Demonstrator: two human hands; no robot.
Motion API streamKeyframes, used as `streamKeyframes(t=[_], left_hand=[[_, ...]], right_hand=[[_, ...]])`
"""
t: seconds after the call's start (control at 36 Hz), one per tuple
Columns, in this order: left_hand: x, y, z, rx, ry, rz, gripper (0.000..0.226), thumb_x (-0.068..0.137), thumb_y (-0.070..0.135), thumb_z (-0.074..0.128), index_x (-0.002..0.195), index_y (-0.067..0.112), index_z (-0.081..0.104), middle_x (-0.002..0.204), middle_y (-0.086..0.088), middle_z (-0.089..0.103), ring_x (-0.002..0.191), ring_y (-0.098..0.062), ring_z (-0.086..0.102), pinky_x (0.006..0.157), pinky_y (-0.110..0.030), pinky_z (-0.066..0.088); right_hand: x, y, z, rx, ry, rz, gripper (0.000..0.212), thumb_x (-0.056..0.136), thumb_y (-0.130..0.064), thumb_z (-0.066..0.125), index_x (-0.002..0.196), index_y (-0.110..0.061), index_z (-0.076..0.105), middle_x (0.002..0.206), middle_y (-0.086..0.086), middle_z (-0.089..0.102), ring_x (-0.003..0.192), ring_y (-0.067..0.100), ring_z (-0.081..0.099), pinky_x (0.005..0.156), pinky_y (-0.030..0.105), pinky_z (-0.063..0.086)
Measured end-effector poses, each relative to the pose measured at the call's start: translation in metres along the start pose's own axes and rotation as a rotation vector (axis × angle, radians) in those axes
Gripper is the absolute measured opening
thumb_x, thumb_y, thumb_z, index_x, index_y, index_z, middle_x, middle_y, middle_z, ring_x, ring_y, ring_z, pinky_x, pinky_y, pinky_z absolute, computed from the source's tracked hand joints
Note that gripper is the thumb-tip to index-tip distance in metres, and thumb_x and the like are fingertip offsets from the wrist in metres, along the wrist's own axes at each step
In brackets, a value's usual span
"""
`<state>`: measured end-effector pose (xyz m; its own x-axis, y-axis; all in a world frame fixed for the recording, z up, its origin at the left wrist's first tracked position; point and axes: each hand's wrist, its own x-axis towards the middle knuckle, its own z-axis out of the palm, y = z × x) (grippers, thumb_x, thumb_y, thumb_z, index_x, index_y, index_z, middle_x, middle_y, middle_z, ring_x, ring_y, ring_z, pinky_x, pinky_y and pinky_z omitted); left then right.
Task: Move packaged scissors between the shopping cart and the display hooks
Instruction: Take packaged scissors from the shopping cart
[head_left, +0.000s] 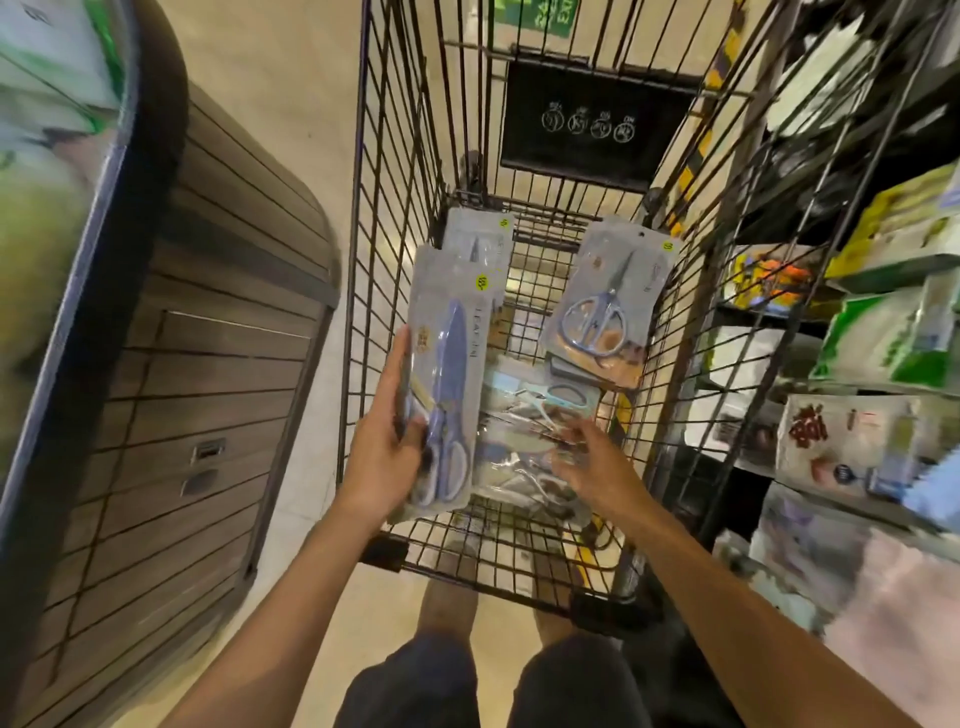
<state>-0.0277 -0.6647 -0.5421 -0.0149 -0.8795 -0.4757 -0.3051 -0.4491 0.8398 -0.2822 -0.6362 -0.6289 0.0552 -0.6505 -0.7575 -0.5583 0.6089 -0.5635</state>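
A black wire shopping cart (400, 171) stands in front of me. My left hand (382, 447) grips a pack of blue scissors (449, 364) by its lower left edge, held upright inside the cart; more packs seem stacked behind it (478, 234). My right hand (597, 462) reaches down into the cart with fingers spread over a loose pile of scissor packs (530, 415) on the cart floor; it holds nothing that I can see. Another pack of blue-handled scissors (602, 306) leans against the cart's right wall. No display hooks are in view.
A dark wood-slatted fixture (208, 338) curves along the left, across a strip of pale floor. Shelves with boxed goods (857, 338) stand tight against the cart's right side. A black sign (592, 124) hangs on the cart's far end. My legs are below the cart handle.
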Motion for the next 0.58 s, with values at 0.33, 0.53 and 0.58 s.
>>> streamKeyframes(t=[0.33, 0.53, 0.58], left_hand=[[-0.009, -0.022, 0.006, 0.032, 0.034, -0.068, 0.091, 0.097, -0.014, 0.048, 0.16, 0.044, 0.016, 0.163, 0.027, 0.024, 0.148, 0.003, 0.029, 0.117, -0.027, 0.037], [-0.002, -0.031, 0.009, -0.015, 0.078, -0.112, 0.093, 0.099, -0.011, 0.049, 0.154, 0.057, 0.019, 0.159, 0.022, 0.033, 0.141, -0.004, 0.044, 0.102, -0.03, 0.053], [0.0, -0.034, 0.008, -0.016, 0.085, -0.112, 0.094, 0.099, -0.01, 0.049, 0.153, 0.06, 0.019, 0.161, 0.015, 0.035, 0.141, -0.013, 0.047, 0.102, -0.041, 0.054]], right_hand=[[0.02, 0.035, 0.036, -0.559, 0.185, -0.348, 0.076, 0.086, -0.042, 0.071, 0.148, -0.009, 0.041, 0.145, 0.011, 0.044, 0.132, 0.026, 0.042, 0.112, 0.041, 0.04], [0.074, 0.018, 0.03, -0.681, 0.095, -0.342, 0.067, 0.098, -0.04, 0.056, 0.152, -0.008, 0.033, 0.157, 0.017, 0.033, 0.146, 0.034, 0.03, 0.12, 0.046, 0.028], [0.087, 0.014, 0.028, -0.671, 0.043, -0.304, 0.071, 0.101, -0.043, 0.05, 0.157, -0.01, 0.022, 0.164, 0.014, 0.022, 0.152, 0.031, 0.018, 0.124, 0.044, 0.018]])
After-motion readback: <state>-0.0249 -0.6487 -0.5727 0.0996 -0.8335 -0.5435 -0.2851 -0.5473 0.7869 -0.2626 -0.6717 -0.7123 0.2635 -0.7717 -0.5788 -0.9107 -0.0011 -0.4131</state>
